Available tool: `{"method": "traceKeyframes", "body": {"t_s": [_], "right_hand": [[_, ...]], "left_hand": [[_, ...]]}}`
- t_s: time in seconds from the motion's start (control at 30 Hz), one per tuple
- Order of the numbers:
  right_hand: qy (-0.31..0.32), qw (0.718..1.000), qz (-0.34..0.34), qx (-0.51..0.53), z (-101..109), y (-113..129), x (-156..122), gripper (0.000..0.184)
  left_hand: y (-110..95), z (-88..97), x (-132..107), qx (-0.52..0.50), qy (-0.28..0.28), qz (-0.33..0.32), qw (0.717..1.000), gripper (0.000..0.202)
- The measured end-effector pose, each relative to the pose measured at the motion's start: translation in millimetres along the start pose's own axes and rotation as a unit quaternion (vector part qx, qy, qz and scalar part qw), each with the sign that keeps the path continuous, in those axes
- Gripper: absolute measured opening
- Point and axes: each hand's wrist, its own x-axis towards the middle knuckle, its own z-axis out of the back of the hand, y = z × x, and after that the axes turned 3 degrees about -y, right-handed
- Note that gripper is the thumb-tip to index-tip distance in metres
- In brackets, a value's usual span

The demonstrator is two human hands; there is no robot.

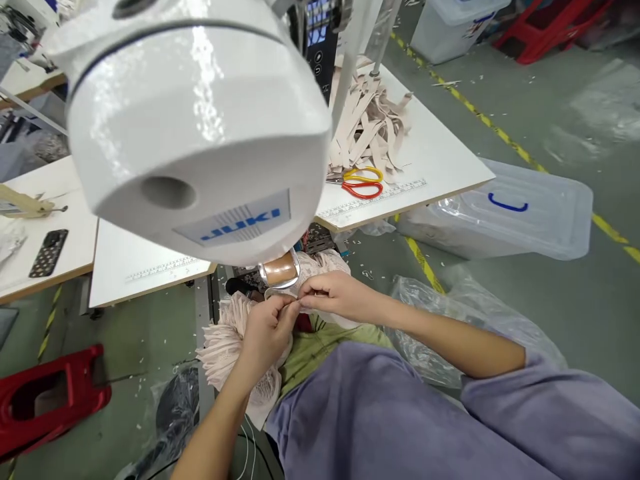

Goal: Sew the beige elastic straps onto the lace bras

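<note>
Below the white JUKI sewing machine head (210,153), my left hand (267,330) and my right hand (334,293) meet fingertip to fingertip. Both are closed in a pinch on an edge of pale pink fabric (233,337), though the piece between the fingers is mostly hidden. The gathered, lacy cloth bunches to the left of my left hand and hangs down past my wrist. More of it (327,263) lies behind my right hand. Just above the fingers is a shiny metal part (280,270) of the machine; its needle area is out of sight.
On the white table (425,160) at right lie a heap of pale fabric strips (373,123) and scissors (363,183) with yellow and red handles. A phone (49,253) rests at left. Around stand a clear lidded bin (505,213), red stools (55,400) and plastic bags (465,313).
</note>
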Motion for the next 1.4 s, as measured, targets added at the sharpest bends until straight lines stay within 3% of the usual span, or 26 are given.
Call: {"method": "traceKeyframes", "body": {"t_s": [0.03, 0.1, 0.17, 0.2, 0.27, 0.37, 0.47, 0.53, 0.67, 0.73, 0.8, 0.87, 0.93, 1.0, 1.07, 1.17, 1.23, 1.3, 1.4], "right_hand": [[0.002, 1.000, 0.003, -0.022, 2, -2, 1, 0.023], [-0.027, 0.999, -0.015, -0.036, 4, -10, 3, 0.018], [-0.119, 0.991, -0.060, 0.010, 1, -21, 6, 0.017], [-0.175, 0.980, -0.083, 0.048, -3, -27, 8, 0.018], [-0.257, 0.953, -0.110, 0.116, -16, -33, 9, 0.020], [-0.295, 0.939, -0.091, 0.148, -44, -32, 6, 0.017], [-0.305, 0.941, -0.055, 0.134, -73, -28, 0, 0.015], [-0.297, 0.946, -0.042, 0.120, -88, -30, -3, 0.015], [-0.262, 0.961, -0.010, 0.092, -96, -39, -10, 0.018], [-0.246, 0.967, 0.022, 0.059, -85, -41, -14, 0.021], [-0.256, 0.964, 0.074, 0.010, -66, -40, -18, 0.025], [-0.228, 0.962, 0.146, -0.031, -42, -37, -19, 0.032], [-0.111, 0.974, 0.191, -0.048, -21, -32, -19, 0.035], [0.007, 0.980, 0.188, -0.059, -6, -27, -18, 0.029], [0.051, 0.983, 0.163, -0.065, 3, -22, -18, 0.020], [-0.022, 0.991, 0.117, -0.060, 11, -18, -23, 0.009], [-0.137, 0.987, 0.059, -0.063, 12, -18, -28, 0.007], [-0.213, 0.973, 0.033, -0.079, 9, -19, -32, 0.013], [-0.210, 0.968, 0.097, -0.099, -7, -18, -35, 0.016]], "left_hand": [[4, -0.8, 2, 0.021, -0.003, -0.006, 1.000, 0.021], [15, -5.7, 2, 0.034, -0.076, -0.003, 0.996, 0.018], [28, -17.6, -3, -0.059, -0.159, 0.040, 0.985, 0.022], [33, -26.5, -6, -0.135, -0.165, 0.073, 0.974, 0.028], [40, -48.0, -13, -0.275, -0.078, 0.132, 0.949, 0.034], [43, -78.6, -15, -0.357, 0.001, 0.156, 0.921, 0.050], [42, -95.7, -11, -0.411, -0.021, 0.165, 0.896, 0.070], [41, -100.1, -9, -0.430, -0.081, 0.180, 0.881, 0.070], [37, -94.2, -14, -0.415, -0.243, 0.219, 0.849, 0.048], [32, -82.0, -19, -0.342, -0.262, 0.207, 0.879, 0.036], [25, -65.4, -23, -0.240, -0.208, 0.170, 0.933, 0.031], [17, -49.0, -25, -0.148, -0.109, 0.127, 0.975, 0.036], [10, -36.7, -26, -0.087, -0.026, 0.102, 0.991, 0.038], [3, -29.3, -25, -0.057, 0.016, 0.093, 0.994, 0.034], [-2, -25.2, -23, -0.057, 0.049, 0.094, 0.993, 0.033], [-6, -21.3, -20, -0.100, 0.053, 0.125, 0.986, 0.030], [-6, -20.5, -19, -0.149, 0.001, 0.148, 0.978, 0.028], [-4, -22.7, -19, -0.202, -0.066, 0.164, 0.963, 0.029], [-3, -31.6, -17, -0.279, -0.143, 0.178, 0.933, 0.030]]}}
